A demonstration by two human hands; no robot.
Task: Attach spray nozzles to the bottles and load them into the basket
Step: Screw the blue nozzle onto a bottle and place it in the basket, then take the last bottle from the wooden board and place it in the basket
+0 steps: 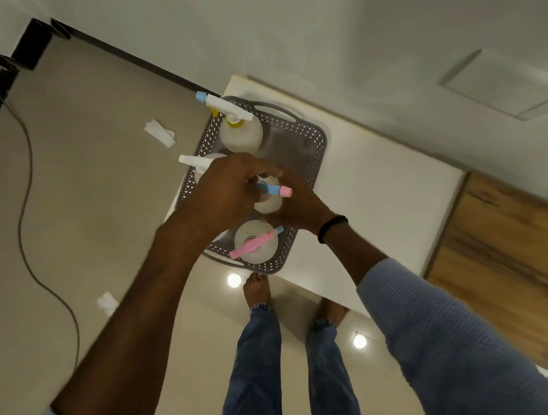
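Both grips are closed: your left hand (227,191) and right hand (299,208) hold the blue-headed spray bottle (273,192) at the middle of the grey basket (309,137) — its far and near ends already carry a yellow-collared bottle (240,137) and a pink-headed bottle (256,245) — so loading looks nearly done.

Spray bottles (241,136) in basket (305,134) on table (382,197)

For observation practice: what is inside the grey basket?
Four spray bottles: yellow-collared bottle, pink-topped bottle, blue-topped bottle held by left hand and right hand, white-topped bottle mostly covered by the left hand.
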